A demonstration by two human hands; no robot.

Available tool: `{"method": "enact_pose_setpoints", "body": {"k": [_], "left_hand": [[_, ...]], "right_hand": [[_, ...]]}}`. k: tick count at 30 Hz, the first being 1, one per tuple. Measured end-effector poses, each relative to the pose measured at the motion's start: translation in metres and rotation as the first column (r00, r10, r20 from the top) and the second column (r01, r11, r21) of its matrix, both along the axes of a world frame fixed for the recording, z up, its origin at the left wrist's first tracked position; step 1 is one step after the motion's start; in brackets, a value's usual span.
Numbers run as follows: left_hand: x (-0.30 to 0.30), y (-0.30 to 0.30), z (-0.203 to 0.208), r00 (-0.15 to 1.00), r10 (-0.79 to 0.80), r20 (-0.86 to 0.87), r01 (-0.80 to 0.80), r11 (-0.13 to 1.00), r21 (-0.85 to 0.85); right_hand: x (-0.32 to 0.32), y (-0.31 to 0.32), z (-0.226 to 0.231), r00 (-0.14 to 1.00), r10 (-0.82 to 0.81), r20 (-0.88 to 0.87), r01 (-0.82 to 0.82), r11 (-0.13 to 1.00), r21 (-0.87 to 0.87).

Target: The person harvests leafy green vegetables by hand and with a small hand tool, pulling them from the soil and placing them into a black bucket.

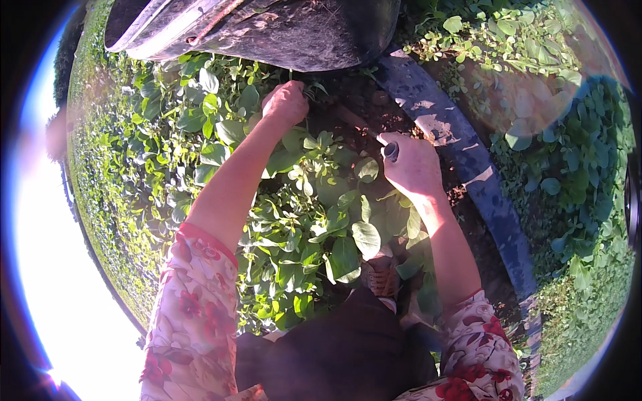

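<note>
My left hand is closed in a fist low among the leaves, just under a large bucket. A thin green plant stem pokes up from between its fingers. To its right, my right hand wraps round the dark handle of a hand tool. A narrow, brownish part of it seems to reach toward the soil between my hands. Shadow there keeps me from telling the tool's exact kind. Leafy green plants stand below and between both hands.
The dirty bucket lies tipped on its side at the top. A dark bluish strip of sheeting curves down along the right of the soil. Beyond it grow more plants. My shoe stands among leaves near my body; dense greenery covers the left.
</note>
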State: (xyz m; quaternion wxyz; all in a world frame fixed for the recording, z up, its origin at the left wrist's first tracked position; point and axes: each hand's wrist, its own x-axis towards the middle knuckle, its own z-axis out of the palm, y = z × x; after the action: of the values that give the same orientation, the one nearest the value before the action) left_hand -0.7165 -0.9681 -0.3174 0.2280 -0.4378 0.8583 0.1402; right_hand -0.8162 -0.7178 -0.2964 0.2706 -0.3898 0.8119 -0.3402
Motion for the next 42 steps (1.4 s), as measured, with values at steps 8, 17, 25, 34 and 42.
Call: {"method": "enact_pose_setpoints", "body": {"k": [8,17,25,34,42], "left_hand": [[-0.014,0.031,0.062,0.978,-0.059,-0.2,0.043,0.996,-0.083],[-0.018,0.107,0.06,0.991,-0.129,0.044,0.121,0.982,0.145],[0.034,0.118,0.031,0.959,-0.098,0.266,0.061,0.988,0.142],[0.073,0.121,0.017,0.988,-0.155,-0.022,0.156,0.987,0.031],[0.09,0.15,0.027,0.973,-0.211,-0.093,0.204,0.976,-0.078]], "right_hand": [[-0.008,0.034,0.036,0.998,-0.067,0.009,0.065,0.983,0.169],[-0.004,0.058,0.062,0.976,0.22,-0.002,-0.208,0.925,0.32],[-0.007,0.07,0.068,0.974,0.206,-0.092,-0.166,0.931,0.325],[-0.007,0.04,0.034,0.958,0.274,-0.084,-0.241,0.929,0.283],[-0.034,0.038,-0.011,0.927,0.361,-0.106,-0.352,0.931,0.091]]}}
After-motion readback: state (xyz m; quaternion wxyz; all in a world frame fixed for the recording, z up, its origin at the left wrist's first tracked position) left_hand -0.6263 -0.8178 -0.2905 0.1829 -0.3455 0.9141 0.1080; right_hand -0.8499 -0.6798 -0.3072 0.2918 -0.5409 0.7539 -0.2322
